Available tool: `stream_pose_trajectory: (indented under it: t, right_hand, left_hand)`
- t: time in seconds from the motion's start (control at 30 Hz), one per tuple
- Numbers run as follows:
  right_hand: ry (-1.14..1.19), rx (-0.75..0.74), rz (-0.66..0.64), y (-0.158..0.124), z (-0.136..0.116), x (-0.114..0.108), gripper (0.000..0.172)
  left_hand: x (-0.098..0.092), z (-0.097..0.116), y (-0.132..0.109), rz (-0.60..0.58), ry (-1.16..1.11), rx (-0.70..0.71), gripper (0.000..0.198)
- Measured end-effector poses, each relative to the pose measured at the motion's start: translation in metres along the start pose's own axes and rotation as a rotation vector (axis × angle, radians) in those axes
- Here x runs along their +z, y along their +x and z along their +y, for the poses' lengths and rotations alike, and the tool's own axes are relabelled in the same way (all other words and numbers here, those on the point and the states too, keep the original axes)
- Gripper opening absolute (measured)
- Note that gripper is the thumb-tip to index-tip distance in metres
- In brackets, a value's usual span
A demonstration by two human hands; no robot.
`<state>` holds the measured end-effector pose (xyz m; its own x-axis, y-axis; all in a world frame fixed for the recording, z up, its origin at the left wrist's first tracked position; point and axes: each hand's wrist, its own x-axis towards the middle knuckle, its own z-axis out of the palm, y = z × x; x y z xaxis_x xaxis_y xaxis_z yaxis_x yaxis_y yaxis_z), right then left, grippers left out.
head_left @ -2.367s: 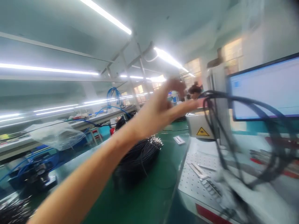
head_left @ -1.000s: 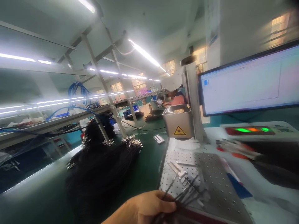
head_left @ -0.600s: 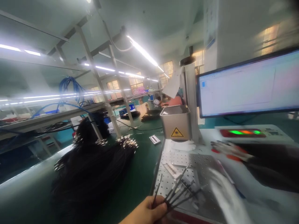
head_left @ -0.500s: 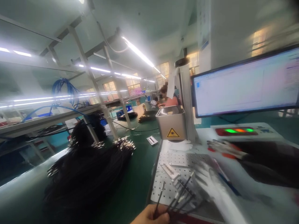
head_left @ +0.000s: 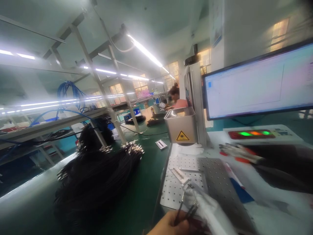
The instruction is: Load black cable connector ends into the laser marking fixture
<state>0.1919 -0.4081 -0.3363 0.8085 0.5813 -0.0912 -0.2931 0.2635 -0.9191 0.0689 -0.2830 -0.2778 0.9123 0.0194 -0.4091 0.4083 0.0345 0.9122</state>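
My left hand [head_left: 170, 225] is at the bottom edge, closed on a few thin black cable ends [head_left: 187, 209] that point up over the front of a perforated metal plate [head_left: 171, 189]. My right hand [head_left: 210, 212] is a white, motion-smeared shape lying across those cable ends from the right. Its fingertips reach toward a small white fixture [head_left: 181, 175] on the plate, and I cannot make out its grip.
A steel laser head with a yellow warning label [head_left: 182, 125] hangs behind the plate. A monitor [head_left: 256, 85] and a box with green and orange lights [head_left: 254, 133] stand to the right. A large heap of black cables [head_left: 97, 176] lies on the green bench, and another person [head_left: 176, 98] sits far back.
My left hand came down from a raised cable loop to the plate's front edge, holding cable ends. My right hand swept in from the right onto them.
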Motion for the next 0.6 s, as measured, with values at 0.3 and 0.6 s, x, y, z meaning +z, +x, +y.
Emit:
stream_pose_trajectory:
  t: [0.3, 0.6]
  right_hand:
    - [-0.216, -0.147, -0.22, -0.021, -0.046, -0.001, 0.073]
    - [-0.131, -0.175, -0.23, -0.016, -0.038, -0.002, 0.071]
  left_hand:
    - [0.008, 0.009, -0.008, -0.004, 0.088, 0.01, 0.063]
    - [0.011, 0.011, -0.012, 0.062, 0.077, -0.044, 0.063]
